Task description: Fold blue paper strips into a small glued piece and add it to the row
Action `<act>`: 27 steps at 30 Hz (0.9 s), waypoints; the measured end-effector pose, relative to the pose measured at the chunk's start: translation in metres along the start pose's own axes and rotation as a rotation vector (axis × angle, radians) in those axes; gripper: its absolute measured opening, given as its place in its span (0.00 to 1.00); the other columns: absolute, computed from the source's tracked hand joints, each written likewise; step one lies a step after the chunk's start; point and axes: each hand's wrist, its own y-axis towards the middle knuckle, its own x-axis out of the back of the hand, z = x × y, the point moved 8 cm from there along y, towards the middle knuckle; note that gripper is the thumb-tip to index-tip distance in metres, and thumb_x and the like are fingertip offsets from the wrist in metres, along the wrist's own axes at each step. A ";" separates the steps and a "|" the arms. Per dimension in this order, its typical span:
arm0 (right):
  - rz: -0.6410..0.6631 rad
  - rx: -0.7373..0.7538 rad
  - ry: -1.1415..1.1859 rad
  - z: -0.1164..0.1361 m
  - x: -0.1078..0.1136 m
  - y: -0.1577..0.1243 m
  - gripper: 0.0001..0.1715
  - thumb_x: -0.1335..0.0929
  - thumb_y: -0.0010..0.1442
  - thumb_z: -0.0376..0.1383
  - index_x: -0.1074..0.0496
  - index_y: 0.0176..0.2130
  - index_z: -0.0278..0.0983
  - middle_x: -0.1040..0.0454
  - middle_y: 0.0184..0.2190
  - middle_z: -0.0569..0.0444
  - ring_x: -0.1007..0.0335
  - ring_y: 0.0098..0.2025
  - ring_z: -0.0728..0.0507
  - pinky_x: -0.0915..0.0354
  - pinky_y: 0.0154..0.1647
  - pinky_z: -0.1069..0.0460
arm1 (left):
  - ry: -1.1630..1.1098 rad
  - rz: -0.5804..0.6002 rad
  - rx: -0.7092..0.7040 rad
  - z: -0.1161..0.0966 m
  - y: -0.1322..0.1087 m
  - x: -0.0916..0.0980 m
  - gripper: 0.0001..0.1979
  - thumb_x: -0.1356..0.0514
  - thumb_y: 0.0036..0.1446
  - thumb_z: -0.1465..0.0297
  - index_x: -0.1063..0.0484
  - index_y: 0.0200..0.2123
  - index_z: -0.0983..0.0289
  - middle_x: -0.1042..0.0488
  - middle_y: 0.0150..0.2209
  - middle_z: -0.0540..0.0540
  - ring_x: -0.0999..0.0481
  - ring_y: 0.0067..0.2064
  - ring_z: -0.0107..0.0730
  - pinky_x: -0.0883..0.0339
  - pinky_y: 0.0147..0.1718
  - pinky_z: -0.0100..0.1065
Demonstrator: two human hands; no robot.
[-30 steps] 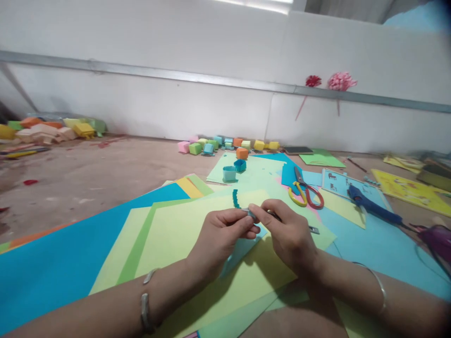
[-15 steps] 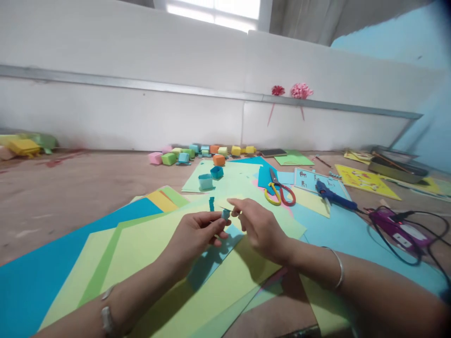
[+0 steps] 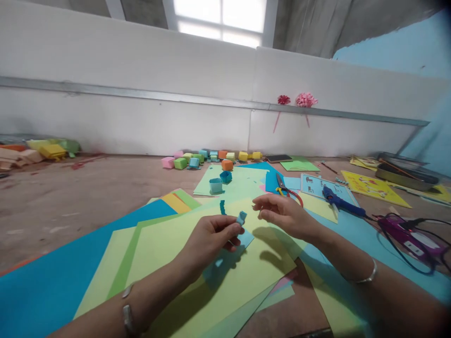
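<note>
My left hand (image 3: 211,239) pinches a small folded piece of light blue paper (image 3: 241,217) between thumb and fingers, above pale yellow-green sheets (image 3: 165,263). To its right, my right hand (image 3: 287,215) is raised with thumb and fingers apart, and nothing can be made out in it. Behind that hand lie scissors (image 3: 281,182) with red and yellow handles, partly covered by it. A short teal paper strip (image 3: 222,207) lies just beyond my left hand. Farther back stand an open light blue paper box (image 3: 215,186) and a smaller teal box (image 3: 226,177).
Several coloured paper cubes (image 3: 180,163) line the white panel. At the right are a blue glue gun (image 3: 343,203), a purple power strip (image 3: 410,234) with loose black cords and a yellow card (image 3: 375,188). A dark phone-like slab (image 3: 279,158) lies at the back.
My right hand has moved right, away from the light blue paper, and its fingers have spread. My left hand still holds the paper. The camera view has shifted a little.
</note>
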 end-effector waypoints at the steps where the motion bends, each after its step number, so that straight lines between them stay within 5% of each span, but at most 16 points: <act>1: 0.032 -0.013 0.085 0.004 -0.007 -0.002 0.17 0.32 0.59 0.40 0.28 0.47 0.35 0.22 0.40 0.47 0.25 0.38 0.46 0.28 0.37 0.49 | 0.024 0.019 -0.002 0.000 0.000 -0.002 0.10 0.33 0.46 0.64 0.21 0.25 0.66 0.24 0.22 0.54 0.29 0.23 0.27 0.34 0.23 0.28; 8: -0.019 -0.195 0.308 0.000 -0.023 -0.008 0.09 0.31 0.56 0.36 0.25 0.36 0.33 0.26 0.24 0.56 0.31 0.26 0.50 0.34 0.28 0.53 | 0.045 0.077 -0.026 0.002 0.000 -0.008 0.08 0.35 0.45 0.68 0.22 0.30 0.66 0.28 0.20 0.49 0.33 0.20 0.24 0.36 0.23 0.27; 15: 0.045 -0.291 0.408 -0.014 -0.028 -0.005 0.11 0.31 0.56 0.36 0.26 0.39 0.33 0.22 0.28 0.53 0.29 0.25 0.51 0.33 0.26 0.55 | 0.083 0.060 -0.138 -0.003 0.001 -0.006 0.11 0.35 0.46 0.68 0.28 0.35 0.64 0.26 0.22 0.49 0.29 0.22 0.27 0.34 0.24 0.29; 18: -0.055 -0.182 0.013 -0.006 0.012 0.000 0.12 0.34 0.61 0.36 0.26 0.43 0.33 0.20 0.30 0.52 0.25 0.29 0.49 0.31 0.27 0.55 | 0.084 0.027 -0.149 -0.005 0.001 -0.001 0.12 0.33 0.47 0.66 0.26 0.35 0.63 0.25 0.23 0.50 0.29 0.22 0.27 0.34 0.24 0.29; 22: -0.341 -0.129 -0.442 -0.006 0.111 -0.024 0.12 0.36 0.62 0.32 0.23 0.40 0.37 0.21 0.36 0.51 0.26 0.34 0.47 0.33 0.33 0.53 | 0.019 -0.068 -0.177 -0.015 0.002 0.015 0.13 0.32 0.45 0.66 0.26 0.36 0.62 0.25 0.26 0.50 0.28 0.24 0.27 0.34 0.23 0.27; 27: -0.585 -0.201 -0.694 -0.056 0.202 -0.080 0.15 0.32 0.45 0.17 0.26 0.20 0.35 0.30 0.18 0.52 0.42 0.18 0.52 0.52 0.22 0.52 | -0.122 -0.178 -0.245 -0.031 0.002 0.036 0.14 0.33 0.42 0.69 0.32 0.34 0.60 0.29 0.25 0.45 0.32 0.22 0.22 0.43 0.18 0.23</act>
